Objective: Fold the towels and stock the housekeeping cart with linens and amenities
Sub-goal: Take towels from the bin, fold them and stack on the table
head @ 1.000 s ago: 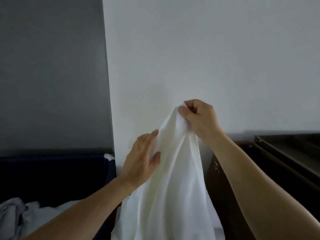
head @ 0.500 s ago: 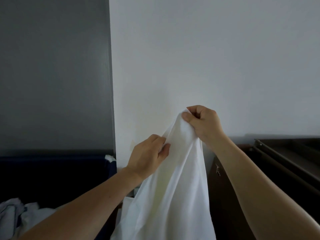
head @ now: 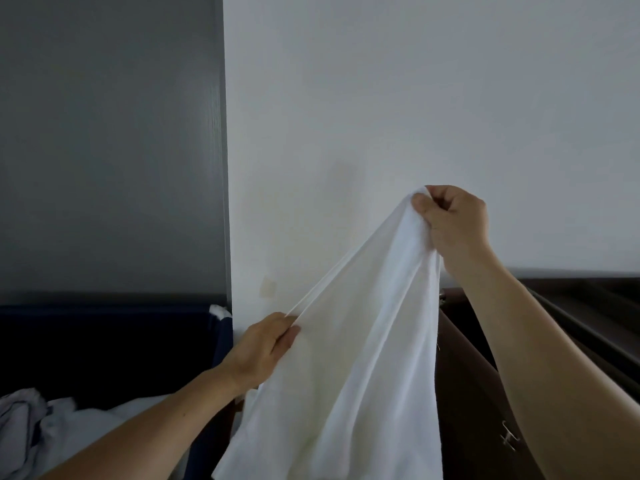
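– White towel [head: 363,341]: where is it?
– Held up in the air in front of the pale wall [head: 415,98]. Its peak sits toward three o'clock from the middle of the view. The rest hangs down to six o'clock and runs off the bottom edge.
– Who has the peak?
– The right hand [head: 453,226], at three o'clock. Its thumb and curled fingers pinch a bunched corner of the cloth.
– And the other hand?
– The left hand [head: 266,344] is lower, near seven o'clock. Its fingers curl over the towel's left edge with the thumb against them. That edge runs taut in a straight line from there up to the right hand.
– What lies around them?
– At eight o'clock there is a dark blue bin [head: 104,341], with crumpled pale linens [head: 34,427] in it down by the corner. Above it, at ten o'clock, is a grey panel [head: 104,150]. At four o'clock, behind the right forearm, stands a dark brown cabinet [head: 485,393] with a small metal catch [head: 509,438] on its side.
– Does the towel touch the bin?
– Its lower part hangs between bin and cabinet. Whether it touches either, I cannot tell.
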